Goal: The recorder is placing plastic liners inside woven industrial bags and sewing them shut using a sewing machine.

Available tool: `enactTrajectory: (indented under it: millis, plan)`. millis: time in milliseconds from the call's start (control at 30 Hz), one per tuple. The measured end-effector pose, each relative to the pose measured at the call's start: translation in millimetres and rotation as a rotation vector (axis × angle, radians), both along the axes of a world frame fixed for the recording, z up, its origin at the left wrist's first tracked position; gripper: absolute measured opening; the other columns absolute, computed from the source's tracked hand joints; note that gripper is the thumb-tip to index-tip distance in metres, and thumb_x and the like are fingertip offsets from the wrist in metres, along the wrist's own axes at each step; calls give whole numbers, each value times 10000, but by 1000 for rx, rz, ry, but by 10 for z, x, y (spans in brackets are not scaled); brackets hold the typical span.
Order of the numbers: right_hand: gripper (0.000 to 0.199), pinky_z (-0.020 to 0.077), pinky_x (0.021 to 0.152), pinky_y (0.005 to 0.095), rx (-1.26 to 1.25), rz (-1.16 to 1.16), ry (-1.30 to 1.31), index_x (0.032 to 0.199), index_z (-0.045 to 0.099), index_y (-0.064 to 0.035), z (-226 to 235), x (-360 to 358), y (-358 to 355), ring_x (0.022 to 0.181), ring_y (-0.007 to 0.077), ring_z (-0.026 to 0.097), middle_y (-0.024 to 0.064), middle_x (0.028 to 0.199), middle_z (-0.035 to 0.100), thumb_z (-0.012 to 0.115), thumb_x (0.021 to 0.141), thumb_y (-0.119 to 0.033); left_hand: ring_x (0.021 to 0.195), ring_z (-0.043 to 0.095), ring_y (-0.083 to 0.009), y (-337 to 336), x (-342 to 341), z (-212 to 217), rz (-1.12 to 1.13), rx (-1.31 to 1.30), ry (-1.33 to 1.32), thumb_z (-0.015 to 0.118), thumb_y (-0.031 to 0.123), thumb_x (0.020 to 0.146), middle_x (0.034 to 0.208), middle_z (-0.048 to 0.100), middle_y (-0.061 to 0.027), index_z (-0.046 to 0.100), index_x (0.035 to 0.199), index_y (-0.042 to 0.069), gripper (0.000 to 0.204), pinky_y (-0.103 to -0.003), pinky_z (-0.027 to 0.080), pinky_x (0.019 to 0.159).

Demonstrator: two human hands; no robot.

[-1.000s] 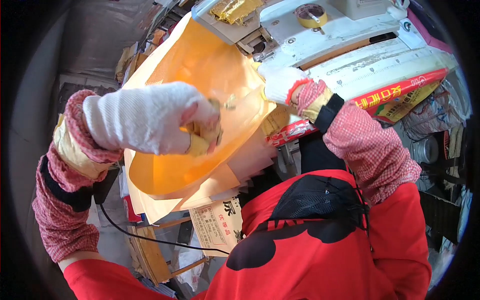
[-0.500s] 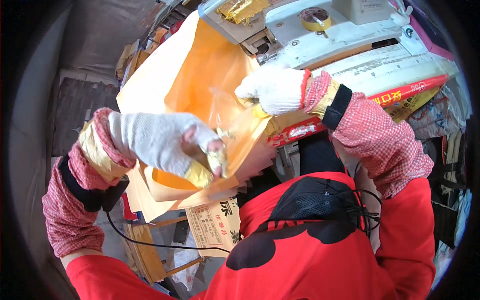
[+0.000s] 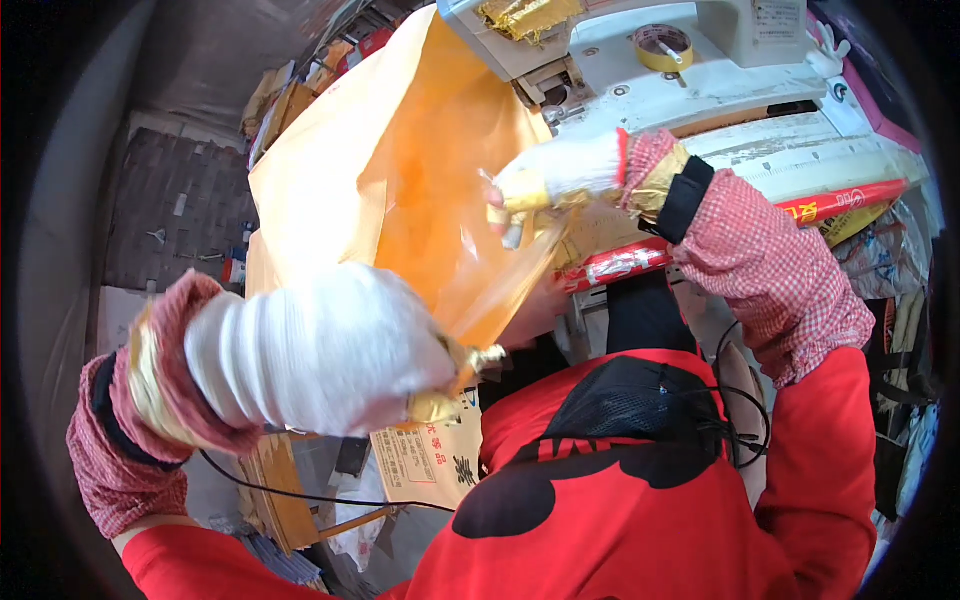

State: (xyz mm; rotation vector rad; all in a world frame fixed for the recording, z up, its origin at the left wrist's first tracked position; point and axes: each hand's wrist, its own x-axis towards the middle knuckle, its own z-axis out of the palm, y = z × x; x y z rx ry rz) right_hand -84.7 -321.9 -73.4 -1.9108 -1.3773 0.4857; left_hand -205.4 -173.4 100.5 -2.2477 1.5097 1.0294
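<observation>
A large orange-yellow bag (image 3: 330,160) stands with its mouth gaping toward me, and a clear plastic liner (image 3: 480,270) shows inside. My left hand (image 3: 330,350), in a white glove with yellow-taped fingertips, is closed at the bag's near edge; motion blurs it, and an orange sliver shows at its fingers. My right hand (image 3: 560,180), gloved and taped alike, is over the right side of the mouth. Its fingers are bent but apart, with nothing plainly between them. Beyond that hand stands a white sewing machine (image 3: 640,100).
A roll of yellow tape (image 3: 664,48) lies on the machine's bed. Red wrapping (image 3: 615,265) covers the table's front edge. Below my left hand are a printed tan bag (image 3: 420,465) and a wooden stool (image 3: 285,490). A black cable (image 3: 300,493) runs from my left wrist across my front.
My left hand has come nearer and lower, closing at the bag's edge. My right hand's fingers have turned downward and spread. More of the clear liner shows, and the whole view has shifted slightly.
</observation>
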Motion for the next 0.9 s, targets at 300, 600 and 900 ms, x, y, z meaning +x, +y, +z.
enactTrajectory:
  millis: [300,600,900]
  plan:
    - [146,454,534,386,-42,94,-527,728,624,-88,-293,-664,574,631,296,597,129,671,600,527,687,-189,625,580,-272,341,-457,-614,156,-457,98,569,241,734,646,574,-79,620,780,101,156,-355,451,547]
    - [92,452,548,380,-36,-330,-296,757,542,-52,136,-830,144,681,255,576,117,729,565,520,703,-123,584,561,-276,-149,-488,-843,91,-339,242,560,152,664,646,536,-90,572,684,83,73,-355,464,513]
    - [455,468,697,394,-257,-819,-157,981,584,34,-161,-166,11,796,356,590,246,864,596,459,776,-352,642,576,-240,-271,-381,-690,-140,-126,167,553,188,702,726,543,-53,554,755,121,85,-343,468,536]
